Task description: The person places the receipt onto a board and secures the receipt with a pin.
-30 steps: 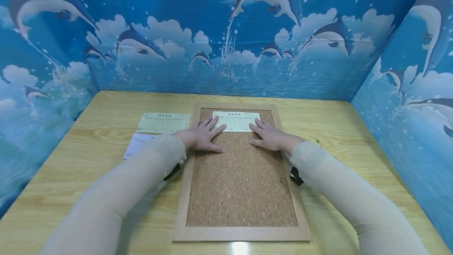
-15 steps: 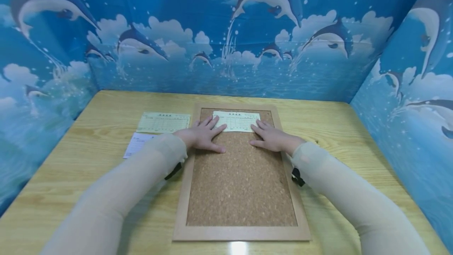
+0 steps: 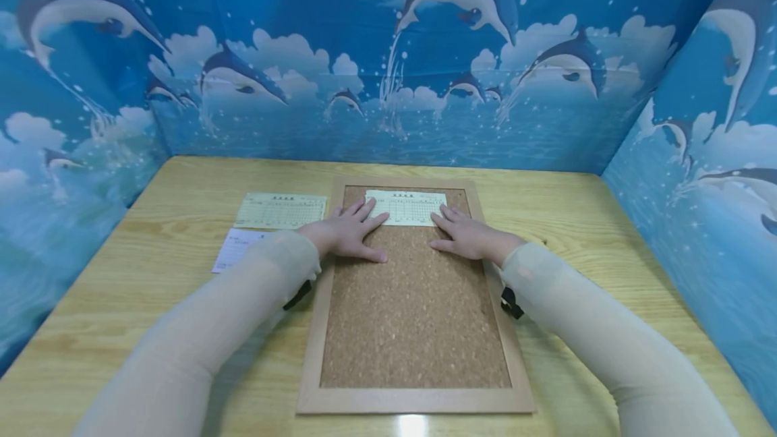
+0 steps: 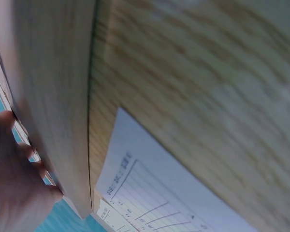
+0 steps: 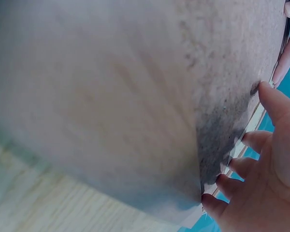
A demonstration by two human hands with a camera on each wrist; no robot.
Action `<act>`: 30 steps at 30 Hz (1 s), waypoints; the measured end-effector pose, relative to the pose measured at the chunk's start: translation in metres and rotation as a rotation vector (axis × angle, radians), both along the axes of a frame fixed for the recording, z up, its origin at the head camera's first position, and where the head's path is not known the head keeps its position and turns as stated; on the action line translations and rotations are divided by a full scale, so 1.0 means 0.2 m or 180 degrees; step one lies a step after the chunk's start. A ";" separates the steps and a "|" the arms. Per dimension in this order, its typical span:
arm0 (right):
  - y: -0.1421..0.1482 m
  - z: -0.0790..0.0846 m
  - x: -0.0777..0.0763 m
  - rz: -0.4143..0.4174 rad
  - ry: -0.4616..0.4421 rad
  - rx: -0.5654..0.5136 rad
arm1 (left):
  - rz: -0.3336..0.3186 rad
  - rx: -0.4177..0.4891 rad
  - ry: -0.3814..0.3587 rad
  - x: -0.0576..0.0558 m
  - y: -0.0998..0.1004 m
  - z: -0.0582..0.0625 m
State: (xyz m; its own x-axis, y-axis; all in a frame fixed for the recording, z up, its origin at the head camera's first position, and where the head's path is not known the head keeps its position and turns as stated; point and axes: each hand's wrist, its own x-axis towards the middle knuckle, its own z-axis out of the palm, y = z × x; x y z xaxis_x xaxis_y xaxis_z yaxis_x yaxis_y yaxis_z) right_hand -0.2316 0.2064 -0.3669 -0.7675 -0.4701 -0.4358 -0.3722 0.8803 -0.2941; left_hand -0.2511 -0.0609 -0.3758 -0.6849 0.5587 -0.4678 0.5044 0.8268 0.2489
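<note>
A pale green printed slip (image 3: 408, 208) lies across the top of a wood-framed cork board (image 3: 415, 315). My left hand (image 3: 349, 233) rests with spread fingers over the slip's left end and the cork beside it. At the other end my right hand (image 3: 464, 235) lies with its fingers out, fingertips touching the slip's right edge and thumb on the cork. In the left wrist view the left hand (image 4: 17, 179) shows beyond the board's frame (image 4: 53, 96). The right wrist view has the right hand (image 5: 261, 164) with its fingertips against the cork surface.
Left of the board, a second green slip (image 3: 282, 211) lies on the wooden table (image 3: 146, 275). A white printed sheet (image 3: 237, 249) lies below it, partly hidden by the left sleeve. A blue dolphin-print cloth (image 3: 388, 86) hangs behind and at both sides.
Over the last second my right hand has shifted very slightly to the right along the slip's edge. My left hand, the slip and the board stay where they were.
</note>
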 end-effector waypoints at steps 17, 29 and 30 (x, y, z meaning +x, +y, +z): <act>-0.01 -0.01 -0.01 0.0039 0.0062 0.0065 | 0.0061 0.0037 0.0001 0.01 -0.01 0.01; 0.00 0.00 0.00 0.0066 0.0142 0.0109 | 0.0042 0.0030 -0.0026 0.01 0.00 0.02; 0.00 0.00 0.00 0.0064 0.0151 0.0103 | 0.0047 0.0027 -0.0032 0.01 0.00 0.02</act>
